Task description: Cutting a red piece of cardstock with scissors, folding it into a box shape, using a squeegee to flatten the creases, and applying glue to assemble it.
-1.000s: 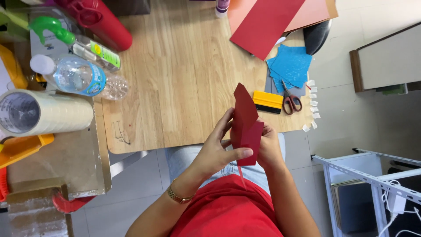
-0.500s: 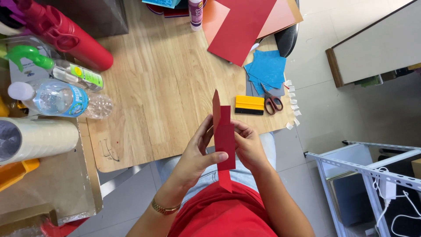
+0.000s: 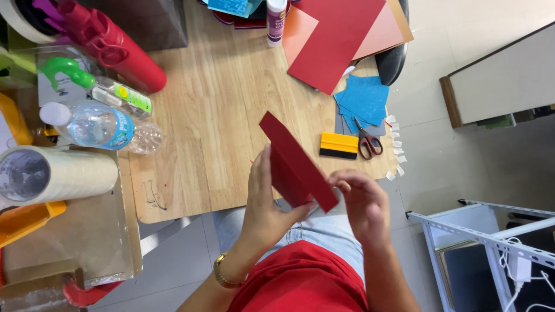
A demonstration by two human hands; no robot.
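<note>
Holding a folded dark red card strip (image 3: 298,163) in both hands, just off the near edge of the wooden table (image 3: 219,110).

I am seeing its long axis running diagonally, from upper left over the table down to lower right. My left hand (image 3: 267,202) is clasping it flat from the left side; my right hand (image 3: 361,202) is pinching the lower right end between its fingertips (image 3: 341,186), the nearer hand to that end.

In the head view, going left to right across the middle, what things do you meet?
Tape roll → clear water bottle → left hand → folded dark red paper → right hand → scissors → white metal rack.
</note>
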